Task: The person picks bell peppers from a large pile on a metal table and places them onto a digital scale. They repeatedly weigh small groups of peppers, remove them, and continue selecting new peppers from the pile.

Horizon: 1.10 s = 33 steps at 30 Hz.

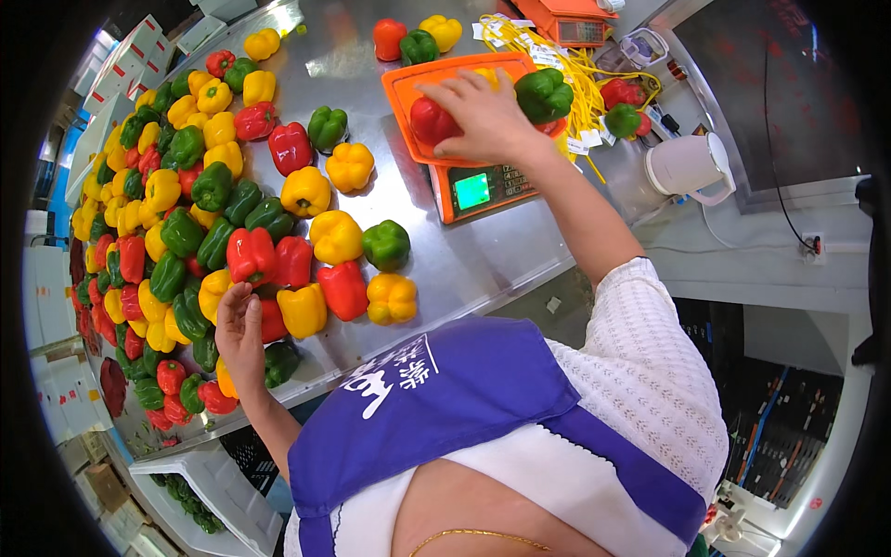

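My right hand point(480, 115) reaches over the orange tray point(404, 104) of a digital scale point(480, 188), its fingers spread above a red bell pepper point(433, 122) and a mostly hidden yellow one point(489, 76). Whether it grips either cannot be told. A green bell pepper point(544, 96) lies on the tray's right side, beside the hand. My left hand point(240, 327) is at the near edge of the pepper heap, fingertips by the lower end of a red bell pepper point(251, 256); its grip is unclear. The scale's display glows green.
A large heap of red, yellow and green bell peppers point(184, 230) covers the metal table's point(445, 268) left side. Beyond the tray lie three more peppers point(419, 47). Yellow ties with tags point(581, 90), a second orange scale point(564, 21) and a white kettle point(686, 163) stand at the right.
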Available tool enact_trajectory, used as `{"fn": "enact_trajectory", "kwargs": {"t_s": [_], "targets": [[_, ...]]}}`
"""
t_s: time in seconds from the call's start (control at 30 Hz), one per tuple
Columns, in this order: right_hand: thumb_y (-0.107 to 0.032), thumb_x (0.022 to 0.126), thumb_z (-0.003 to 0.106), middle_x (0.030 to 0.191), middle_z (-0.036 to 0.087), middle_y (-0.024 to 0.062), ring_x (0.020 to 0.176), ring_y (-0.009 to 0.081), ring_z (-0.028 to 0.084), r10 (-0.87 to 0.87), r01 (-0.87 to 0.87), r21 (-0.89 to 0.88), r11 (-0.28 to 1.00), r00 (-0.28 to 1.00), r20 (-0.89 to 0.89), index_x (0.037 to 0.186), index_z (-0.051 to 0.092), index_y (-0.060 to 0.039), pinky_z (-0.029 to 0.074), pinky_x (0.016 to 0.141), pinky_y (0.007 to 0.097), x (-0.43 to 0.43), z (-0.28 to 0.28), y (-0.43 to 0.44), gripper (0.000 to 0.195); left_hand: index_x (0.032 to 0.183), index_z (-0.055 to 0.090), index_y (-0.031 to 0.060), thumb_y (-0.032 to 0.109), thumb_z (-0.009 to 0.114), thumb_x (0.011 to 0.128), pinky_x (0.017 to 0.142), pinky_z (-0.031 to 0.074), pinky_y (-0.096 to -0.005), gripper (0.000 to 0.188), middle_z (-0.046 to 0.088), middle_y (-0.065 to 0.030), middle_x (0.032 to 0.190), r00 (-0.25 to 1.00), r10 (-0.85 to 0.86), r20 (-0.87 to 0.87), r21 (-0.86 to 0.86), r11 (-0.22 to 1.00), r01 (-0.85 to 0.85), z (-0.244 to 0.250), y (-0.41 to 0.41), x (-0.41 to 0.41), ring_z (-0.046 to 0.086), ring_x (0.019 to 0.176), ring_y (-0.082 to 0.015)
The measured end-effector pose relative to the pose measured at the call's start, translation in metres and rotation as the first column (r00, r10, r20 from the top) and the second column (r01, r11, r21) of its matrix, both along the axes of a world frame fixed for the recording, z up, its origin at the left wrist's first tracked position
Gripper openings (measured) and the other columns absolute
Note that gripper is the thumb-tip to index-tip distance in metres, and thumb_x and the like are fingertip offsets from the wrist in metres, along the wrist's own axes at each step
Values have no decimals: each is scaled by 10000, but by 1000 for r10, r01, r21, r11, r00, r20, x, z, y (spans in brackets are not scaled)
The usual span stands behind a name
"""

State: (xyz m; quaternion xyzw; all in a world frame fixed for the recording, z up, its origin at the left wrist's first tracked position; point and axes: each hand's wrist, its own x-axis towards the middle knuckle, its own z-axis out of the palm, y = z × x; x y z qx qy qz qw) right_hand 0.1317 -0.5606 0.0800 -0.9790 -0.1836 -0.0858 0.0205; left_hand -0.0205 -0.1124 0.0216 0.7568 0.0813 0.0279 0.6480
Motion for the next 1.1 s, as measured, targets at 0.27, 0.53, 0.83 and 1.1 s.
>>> {"fn": "enact_trajectory", "kwargs": {"t_s": [0.27,0.53,0.83,1.1], "targets": [[-494,689,862,1555,475,78,1518,387,273,-176,170,-187,968,984,-17,1555,400,-310,162,1144,773,29,26,-60,998,1312,598,-1,65,659,1000,1009,469,-279,325,638,-57,1242,1000,8,18,4,1000,-8,-3,-2,1,598,1122,-130],[-377,662,909,1634,379,37,1546,387,224,-247,229,-181,956,966,-83,1606,278,-350,118,1168,767,31,1,-65,1135,1311,594,-9,62,666,983,964,499,-273,344,653,-71,1223,1000,19,12,96,995,-21,-1,3,2,612,1102,-134],[-117,668,902,1510,471,220,1399,413,445,-289,288,-33,957,949,-124,1587,331,-240,404,1143,512,41,0,-108,1090,1295,611,10,77,695,962,938,514,-283,349,667,-68,1211,998,55,19,115,992,-57,0,0,-9,621,1074,-140],[-154,726,856,1309,630,212,1196,375,618,-300,290,226,930,954,10,1444,525,-90,494,1026,441,1,31,-118,793,1303,602,12,76,718,940,949,505,-287,386,661,-53,1211,980,-176,-93,246,950,193,4,-42,-15,617,1099,-144]]}}
